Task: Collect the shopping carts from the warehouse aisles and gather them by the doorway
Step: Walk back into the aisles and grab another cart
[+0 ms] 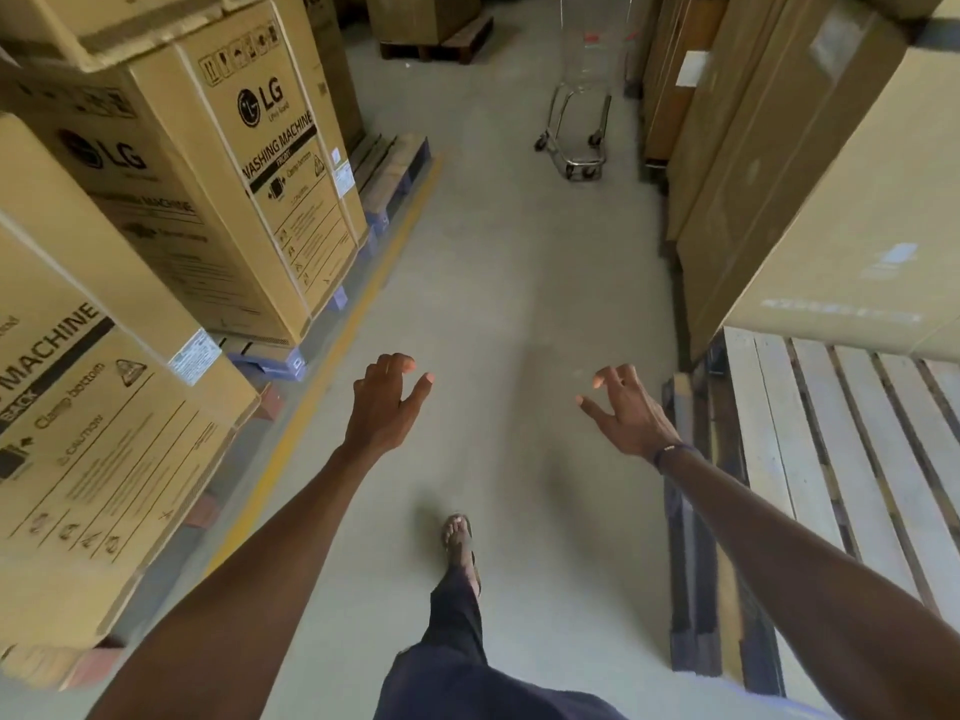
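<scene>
Both arms reach forward over the aisle floor (493,283); the left hand (387,402) and right hand (626,413) hang with loosely curled fingers, grasping nothing. The shopping cart (579,116) stands far ahead beside the right-hand boxes (769,163)

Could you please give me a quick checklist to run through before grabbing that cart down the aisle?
1. Both hands free: ok. The left hand and the right hand are held out with loose fingers and hold nothing.
2. Cart located: ok. The shopping cart stands ahead, close to the boxes on the right.
3. Floor between person and cart free of obstacles: ok.
4. Cart within reach: not ok. It is well down the aisle.
5. Cart empty: cannot tell. Its basket is blurred and cut off at the top.
6. Side clearance: ok. The bare pallet and the washing machine boxes leave the aisle open.
</scene>
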Available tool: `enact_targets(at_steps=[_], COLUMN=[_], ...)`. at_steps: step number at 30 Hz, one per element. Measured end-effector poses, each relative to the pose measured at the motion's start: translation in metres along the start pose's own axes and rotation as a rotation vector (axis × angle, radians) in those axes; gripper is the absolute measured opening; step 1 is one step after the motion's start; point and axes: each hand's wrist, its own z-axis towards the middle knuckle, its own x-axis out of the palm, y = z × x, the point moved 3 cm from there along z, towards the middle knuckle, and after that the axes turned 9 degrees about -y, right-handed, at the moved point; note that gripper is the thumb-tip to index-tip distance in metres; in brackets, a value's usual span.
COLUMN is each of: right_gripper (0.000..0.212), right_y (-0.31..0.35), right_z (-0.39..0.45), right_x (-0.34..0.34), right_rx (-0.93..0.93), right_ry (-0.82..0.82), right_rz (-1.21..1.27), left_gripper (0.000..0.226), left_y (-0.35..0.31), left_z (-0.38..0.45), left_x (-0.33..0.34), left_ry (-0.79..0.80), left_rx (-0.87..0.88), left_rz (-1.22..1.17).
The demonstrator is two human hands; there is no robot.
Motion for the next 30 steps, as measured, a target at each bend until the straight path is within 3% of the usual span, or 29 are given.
enact_targets(at_steps=[7,18,23,30], right_gripper=[0.052,0.057,0.053,0.04], right_y=[-0.03,-0.106,-0.16,-0.225], right_z=[0.195,0.448,0.584,0.796], right_x=[0.015,0.033,0.051,0.049], right_rx=[0.096,0.207,0.203,0.143], right_ry=[-0.055,-0.106,-0.118,-0.051], right_rz=[0.004,0.049,0.082,0.095], left_gripper=[0.047,0.05,0.053,0.037], left_y=[0.031,0.011,0.019,0.019], left_z=[0.208,0.505,0.629,0.804], left_x=[0.053,0.165,0.243,0.32], left_ry=[-0.006,0.122,0.092,-0.037], left_rx=[0.03,0.104,0.101,0.045], left_rz=[-0.048,-0.04,-0.054,-0.126])
